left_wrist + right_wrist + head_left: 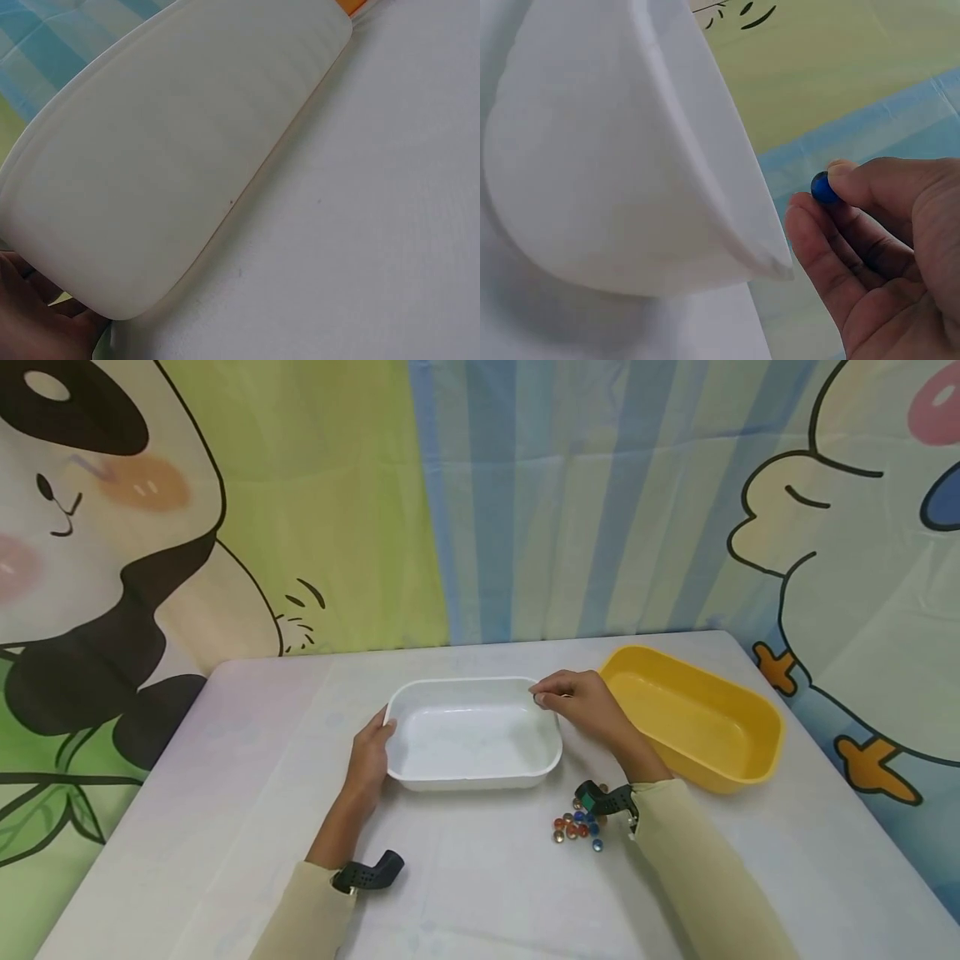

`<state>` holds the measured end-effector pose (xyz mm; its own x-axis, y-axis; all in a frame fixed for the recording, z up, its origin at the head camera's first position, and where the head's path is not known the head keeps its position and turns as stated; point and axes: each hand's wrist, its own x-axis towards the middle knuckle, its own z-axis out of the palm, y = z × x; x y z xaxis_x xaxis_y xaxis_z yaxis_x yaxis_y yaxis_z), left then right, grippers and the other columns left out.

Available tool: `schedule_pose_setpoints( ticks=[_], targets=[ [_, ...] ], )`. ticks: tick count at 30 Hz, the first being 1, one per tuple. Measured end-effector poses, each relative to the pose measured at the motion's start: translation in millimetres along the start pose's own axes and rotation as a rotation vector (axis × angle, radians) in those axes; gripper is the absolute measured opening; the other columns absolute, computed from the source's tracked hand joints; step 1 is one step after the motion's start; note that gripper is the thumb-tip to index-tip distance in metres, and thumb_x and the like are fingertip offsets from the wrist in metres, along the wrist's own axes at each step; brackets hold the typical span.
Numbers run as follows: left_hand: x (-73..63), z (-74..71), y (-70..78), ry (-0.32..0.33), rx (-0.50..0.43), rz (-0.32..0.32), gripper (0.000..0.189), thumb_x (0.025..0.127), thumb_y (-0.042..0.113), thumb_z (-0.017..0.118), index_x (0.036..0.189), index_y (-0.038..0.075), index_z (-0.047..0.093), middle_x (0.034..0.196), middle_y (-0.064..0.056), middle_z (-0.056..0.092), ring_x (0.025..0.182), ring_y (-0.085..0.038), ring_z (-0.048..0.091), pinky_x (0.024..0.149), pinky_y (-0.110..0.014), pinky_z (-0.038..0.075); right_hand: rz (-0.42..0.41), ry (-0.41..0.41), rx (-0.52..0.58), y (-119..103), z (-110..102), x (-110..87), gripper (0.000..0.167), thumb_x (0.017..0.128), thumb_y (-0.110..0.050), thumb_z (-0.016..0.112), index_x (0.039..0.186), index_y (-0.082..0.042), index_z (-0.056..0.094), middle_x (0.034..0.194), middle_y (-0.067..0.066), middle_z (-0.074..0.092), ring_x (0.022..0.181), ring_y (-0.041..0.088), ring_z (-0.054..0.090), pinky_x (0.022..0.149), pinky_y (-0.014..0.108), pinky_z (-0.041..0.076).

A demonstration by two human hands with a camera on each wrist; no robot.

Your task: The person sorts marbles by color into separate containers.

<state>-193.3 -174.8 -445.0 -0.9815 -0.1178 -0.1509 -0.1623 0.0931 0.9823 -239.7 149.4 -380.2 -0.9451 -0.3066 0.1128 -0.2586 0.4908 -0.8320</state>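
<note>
A white rectangular dish [465, 781] with rounded corners stands on the table. My left hand [367, 758] grips its left end, thumb over the rim; the left wrist view shows the fingers [45, 315] against its outer wall. Between thumb and fingers, my right hand [588, 706] pinches a blue marble [824, 188], held by the dish's right back corner at rim height. Near the right wrist, a loose cluster of marbles [572, 832], orange, blue and clear, lies on the table, partly hidden by the wrist camera.
A yellow basin [690, 714] sits at the back right, behind the right forearm. The white-covered table [247, 793] ends at a printed cloth backdrop [360, 502] along the back. A black camera [367, 870] is strapped on the left wrist, another [603, 797] on the right.
</note>
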Motion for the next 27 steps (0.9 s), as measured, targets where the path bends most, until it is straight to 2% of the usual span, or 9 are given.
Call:
schedule_pose_setpoints(
  ticks=[9,17,27],
  targets=[
    [0.4,0.1,0.1,0.012,0.0,-0.004,0.051,0.104,0.026,0.038,0.153,0.011,0.031,0.156,0.001,0.03,0.144,-0.015,0.021,0.116,-0.033,0.02,0.089,-0.048,0.011,-6,5,11.1,0.02,0.094,-0.014,0.065,0.111,-0.005,0.073,0.107,0.006,0.069,0.095,0.023,0.061,0.086,0.036,0.053],
    [0.6,-0.7,-2.2,0.005,0.009,0.007,0.052,0.105,0.028,0.037,0.153,0.011,0.03,0.157,0.001,0.029,0.144,-0.015,0.02,0.116,-0.034,0.018,0.191,-0.088,0.011,-2,5,19.4,0.024,0.095,-0.016,0.065,0.114,-0.004,0.072,0.114,0.007,0.068,0.106,0.024,0.059,0.096,0.041,0.048],
    [0.7,-1.1,-1.7,-0.006,0.008,0.039,0.052,0.105,0.027,0.037,0.153,0.009,0.03,0.157,-0.001,0.029,0.144,-0.017,0.021,0.116,-0.034,0.019,0.196,-0.079,0.018,-4,9,31.3,0.026,0.095,-0.019,0.065,0.115,-0.006,0.072,0.111,0.005,0.069,0.105,0.023,0.06,0.096,0.042,0.048]
  ],
)
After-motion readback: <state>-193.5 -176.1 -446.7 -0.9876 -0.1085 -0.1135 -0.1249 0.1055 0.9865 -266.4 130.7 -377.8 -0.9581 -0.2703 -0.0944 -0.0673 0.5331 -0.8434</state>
